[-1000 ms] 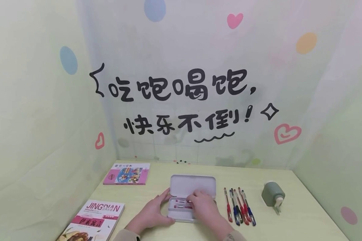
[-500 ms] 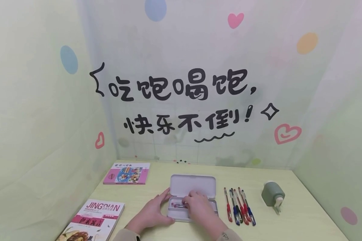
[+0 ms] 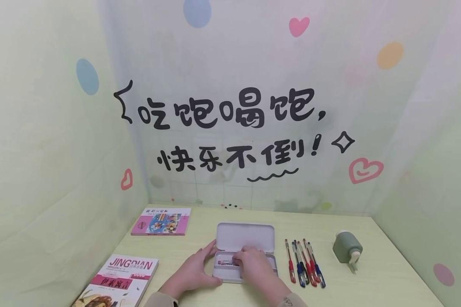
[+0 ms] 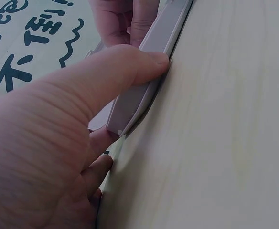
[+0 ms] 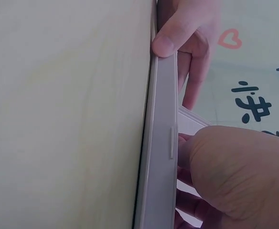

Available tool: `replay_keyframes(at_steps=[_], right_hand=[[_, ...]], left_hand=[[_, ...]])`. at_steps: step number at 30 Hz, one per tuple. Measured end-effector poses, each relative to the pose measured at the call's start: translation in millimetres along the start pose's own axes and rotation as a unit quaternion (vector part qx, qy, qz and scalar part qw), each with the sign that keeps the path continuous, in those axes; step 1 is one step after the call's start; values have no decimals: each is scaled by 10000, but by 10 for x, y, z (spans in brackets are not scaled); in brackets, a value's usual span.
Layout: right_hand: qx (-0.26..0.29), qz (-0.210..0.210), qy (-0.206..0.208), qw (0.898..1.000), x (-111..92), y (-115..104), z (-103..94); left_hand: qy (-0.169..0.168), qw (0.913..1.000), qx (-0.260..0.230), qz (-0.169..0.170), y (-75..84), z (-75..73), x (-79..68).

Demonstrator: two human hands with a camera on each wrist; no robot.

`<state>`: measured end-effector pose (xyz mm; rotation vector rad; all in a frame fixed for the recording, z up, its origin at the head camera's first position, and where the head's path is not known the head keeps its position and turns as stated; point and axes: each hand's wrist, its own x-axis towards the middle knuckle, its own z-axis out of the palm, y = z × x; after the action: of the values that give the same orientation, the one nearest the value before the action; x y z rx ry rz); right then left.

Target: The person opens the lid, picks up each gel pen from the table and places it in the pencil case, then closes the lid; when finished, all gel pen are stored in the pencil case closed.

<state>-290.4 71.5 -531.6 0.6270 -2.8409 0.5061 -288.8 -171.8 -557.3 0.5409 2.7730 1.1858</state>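
Observation:
A pale lilac pencil case (image 3: 246,236) lies on the table with its lid raised at the back. My left hand (image 3: 197,267) grips its left end; in the left wrist view the thumb lies along the front wall, with fingers behind the end. My right hand (image 3: 255,264) reaches into the case, its fingers curled down at a red pen (image 3: 226,262) in the back compartment. Only the left part of the pen shows; the hand covers the rest. In the right wrist view the fingertips are hidden behind the front wall (image 5: 161,143).
Several red and blue pens (image 3: 305,264) lie right of the case. Farther right stands a grey-green bottle-like container (image 3: 347,247). A pink book (image 3: 161,221) and a white book (image 3: 119,277) lie at the left. Printed fabric walls surround the table (image 3: 372,273).
My right hand has shifted slightly left and down inside the case. Two red pens showed apart earlier; now they appear bunched and more covered. The left hand stays in place.

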Motion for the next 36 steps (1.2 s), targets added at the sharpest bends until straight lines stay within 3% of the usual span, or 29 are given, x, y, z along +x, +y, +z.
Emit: replay_keyframes(at_steps=[18,23,30,36], right_hand=[[320,128,235,9991,-47,60,-81],[391,323,508,9974,-106,139,-149],[246,499,1196,9913,-207,326,-252],[419,988,1419,9840,-309,547,-317]], left_hand=[[-12,10000,77,26,-4,-9,9],[-10,9999,123,-17,9,-9,-6],[4,10000,76,-32,21,-17,-9],[13,10000,55,-47,15,-15,6]])
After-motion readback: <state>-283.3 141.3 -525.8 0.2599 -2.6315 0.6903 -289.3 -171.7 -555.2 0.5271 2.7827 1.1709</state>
